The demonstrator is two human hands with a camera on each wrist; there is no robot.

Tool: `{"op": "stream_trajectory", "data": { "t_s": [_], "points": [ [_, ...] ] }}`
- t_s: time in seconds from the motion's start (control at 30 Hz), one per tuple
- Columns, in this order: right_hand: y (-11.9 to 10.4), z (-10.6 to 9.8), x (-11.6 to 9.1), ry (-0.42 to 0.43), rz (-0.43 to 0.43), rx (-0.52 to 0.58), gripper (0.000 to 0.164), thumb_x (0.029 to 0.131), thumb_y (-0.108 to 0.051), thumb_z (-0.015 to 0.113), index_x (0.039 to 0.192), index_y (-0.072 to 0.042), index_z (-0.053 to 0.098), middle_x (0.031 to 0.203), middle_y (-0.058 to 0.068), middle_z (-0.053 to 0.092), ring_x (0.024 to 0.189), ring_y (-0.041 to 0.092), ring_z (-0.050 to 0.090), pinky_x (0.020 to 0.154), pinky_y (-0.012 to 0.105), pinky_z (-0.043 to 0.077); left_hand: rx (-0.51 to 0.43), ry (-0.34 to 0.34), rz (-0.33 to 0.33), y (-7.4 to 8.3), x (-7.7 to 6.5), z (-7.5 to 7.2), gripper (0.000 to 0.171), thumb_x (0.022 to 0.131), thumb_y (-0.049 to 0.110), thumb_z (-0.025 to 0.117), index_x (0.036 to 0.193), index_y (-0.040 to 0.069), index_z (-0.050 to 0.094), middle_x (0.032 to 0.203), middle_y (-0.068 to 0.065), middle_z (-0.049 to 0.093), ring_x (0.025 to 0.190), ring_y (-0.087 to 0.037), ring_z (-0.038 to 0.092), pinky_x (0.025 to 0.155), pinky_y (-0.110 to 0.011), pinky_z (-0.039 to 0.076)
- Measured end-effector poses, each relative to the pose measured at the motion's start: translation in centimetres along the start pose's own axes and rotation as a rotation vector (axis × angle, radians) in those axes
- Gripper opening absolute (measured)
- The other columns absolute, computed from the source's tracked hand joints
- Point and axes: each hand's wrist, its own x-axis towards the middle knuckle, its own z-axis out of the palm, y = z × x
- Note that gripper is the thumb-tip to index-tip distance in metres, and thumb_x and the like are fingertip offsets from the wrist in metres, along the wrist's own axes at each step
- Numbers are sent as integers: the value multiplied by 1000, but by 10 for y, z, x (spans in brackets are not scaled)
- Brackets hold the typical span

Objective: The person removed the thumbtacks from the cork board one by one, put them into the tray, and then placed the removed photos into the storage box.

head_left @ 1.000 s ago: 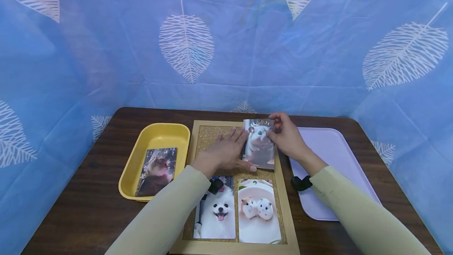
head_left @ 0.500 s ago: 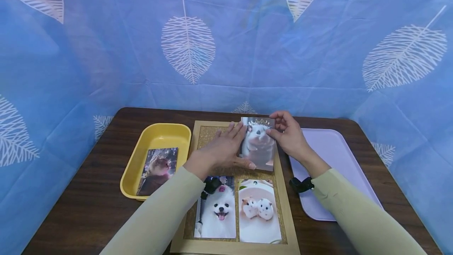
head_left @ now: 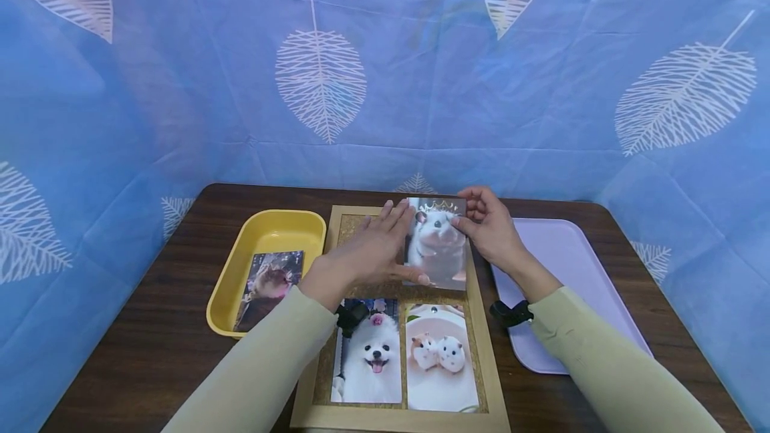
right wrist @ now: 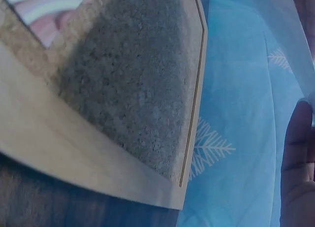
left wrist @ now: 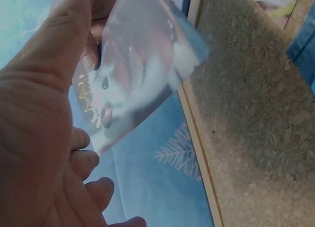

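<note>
A glossy photo of a white mouse-like animal in a crown [head_left: 438,246] is held above the upper right of a wood-framed cork board [head_left: 397,295]. My right hand [head_left: 492,229] pinches its right edge, thumb on the picture side. Along the photo's left edge lies my left hand [head_left: 375,246], fingers extended, thumb pointing toward its lower left corner. The left wrist view shows the photo [left wrist: 142,64] slightly bowed and clear of the cork [left wrist: 246,123]. On the board's lower half, a white dog photo [head_left: 373,366] and a two-hamster photo [head_left: 442,369] lie side by side.
A yellow tray [head_left: 219,279] on the left holds a dark photo [head_left: 271,286] of a furry animal. To the right, a lilac tray [head_left: 568,286] lies flat. A silver pin [head_left: 434,310] tops the hamster photo. Blue leaf-patterned cloth [head_left: 385,85] hangs behind the table [head_left: 144,326].
The crowned animal photo has shifted slightly left, still in the right hand's pinch. My left hand has drawn a little to the left along with it.
</note>
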Motion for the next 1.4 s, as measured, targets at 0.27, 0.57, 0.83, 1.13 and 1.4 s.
{"op": "stream_trajectory", "data": {
  "t_s": [0.27, 0.57, 0.83, 1.13, 1.4],
  "points": [
    [-6, 7, 3, 65, 116, 2, 32, 107, -14, 63, 134, 4, 57, 113, 16, 63, 91, 8, 61, 76, 19, 53, -14, 18, 2, -5, -8, -7, 120, 91, 69, 71, 171, 13, 0, 178, -6, -10, 165, -31, -6, 131, -60, 9],
    [-16, 15, 4, 55, 91, 70, 37, 108, -10, 60, 139, 3, 46, 104, 17, 64, 78, 7, 59, 70, 24, 48, -12, 43, -11, -20, -25, -16, 117, 93, 66, 70, 171, 13, 0, 178, -5, -9, 165, -30, -6, 131, -60, 12],
    [-24, 19, 1, 9, 42, 80, 35, 108, -8, 59, 138, 6, 47, 99, 9, 58, 66, 8, 46, 65, 25, 47, -14, 96, -32, -38, -50, -30, 119, 92, 67, 70, 171, 12, 1, 179, -8, -4, 165, -33, -4, 131, -61, 8],
    [-30, 30, -1, 15, -28, 30, 33, 107, -7, 60, 136, 4, 49, 103, 14, 61, 70, 11, 50, 61, 22, 45, -29, 175, -99, -68, -88, -38, 123, 87, 66, 76, 171, 9, 7, 179, -10, 1, 165, -36, -3, 129, -64, 11],
    [-43, 36, -4, -2, -130, -199, 30, 105, -7, 64, 135, -6, 57, 109, 13, 64, 89, 22, 60, 66, 29, 48, -64, 168, -202, -91, -110, -40, 125, 88, 64, 77, 171, 10, 1, 179, -13, -1, 165, -38, -5, 129, -66, 8]
  ]
}}
